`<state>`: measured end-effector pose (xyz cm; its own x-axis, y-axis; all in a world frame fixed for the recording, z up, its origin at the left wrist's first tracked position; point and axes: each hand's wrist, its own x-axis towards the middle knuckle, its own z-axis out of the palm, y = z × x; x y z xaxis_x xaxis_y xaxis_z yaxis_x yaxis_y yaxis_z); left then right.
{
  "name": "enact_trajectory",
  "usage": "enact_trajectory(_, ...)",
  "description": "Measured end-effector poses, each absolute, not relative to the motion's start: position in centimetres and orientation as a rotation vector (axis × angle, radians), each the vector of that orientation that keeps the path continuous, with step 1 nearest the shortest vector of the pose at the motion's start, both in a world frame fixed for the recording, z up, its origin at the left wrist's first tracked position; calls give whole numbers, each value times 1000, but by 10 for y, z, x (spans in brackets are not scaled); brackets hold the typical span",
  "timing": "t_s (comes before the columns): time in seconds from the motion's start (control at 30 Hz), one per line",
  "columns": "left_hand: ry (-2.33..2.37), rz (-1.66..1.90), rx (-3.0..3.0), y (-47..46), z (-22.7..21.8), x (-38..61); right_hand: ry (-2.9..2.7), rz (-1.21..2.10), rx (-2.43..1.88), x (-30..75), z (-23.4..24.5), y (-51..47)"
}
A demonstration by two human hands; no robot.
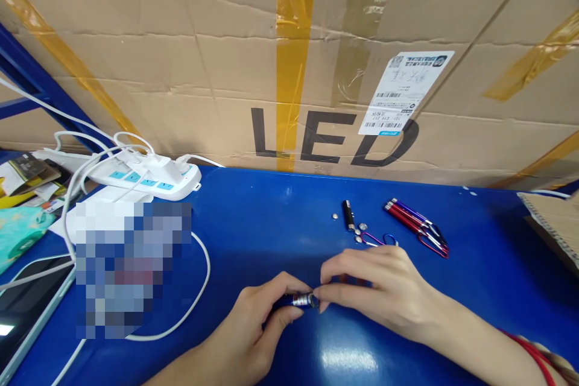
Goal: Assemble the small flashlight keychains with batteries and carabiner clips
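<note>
My left hand (260, 322) grips a small blue keychain flashlight (302, 300) between thumb and fingers, its silvery label and right end showing. At that end, the thumb and fingertips of my right hand (375, 289) are pinched together; anything between them is hidden. Beyond my right hand lie a black metal tube (348, 215), several small button cells (363, 227), and a purple carabiner clip (371, 240) beside a blue carabiner clip (389, 239). Farther right, several red and blue keychain flashlights (409, 217) rest side by side with their clips attached.
A large cardboard box (217, 72) stands along the back of the blue table (253, 211). On the left are a white power strip (154, 181) with cables, a phone or tablet (31, 307) and a blurred-out item (136, 271). Another cardboard box (554, 229) sits at the right edge.
</note>
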<state>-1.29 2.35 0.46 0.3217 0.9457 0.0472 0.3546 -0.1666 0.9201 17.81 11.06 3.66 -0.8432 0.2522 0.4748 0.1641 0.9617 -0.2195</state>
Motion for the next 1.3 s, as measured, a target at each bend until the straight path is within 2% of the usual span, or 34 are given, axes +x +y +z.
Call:
enact_trajectory(0.2,1136,793,1725,22,3,-13,-2668,179,-241,180,38,107)
enact_trajectory(0.43,1178,843,1921,20,-9,-14,-2416,997,-633,174,17,107)
enact_trajectory(0.63,1223,695,1848,22,-8,-14,-2486,1201,-864,172,18,112)
enact_trajectory(0.9,1282,791,1723,24,-7,-13,-2516,937,-949,179,39,122)
enact_trajectory(0.97,1339,821,1655,23,-9,-13,-2497,742,-994,194,52,133)
enact_trajectory(1.13,1407,848,1524,24,-13,-16,-2589,38,-1423,242,69,161)
enact_trajectory(1.2,1390,842,1492,26,-12,-17,-2727,-36,-1519,253,66,164)
enact_trajectory(1.3,1390,850,1417,27,-11,-17,-2882,63,-1648,251,57,163)
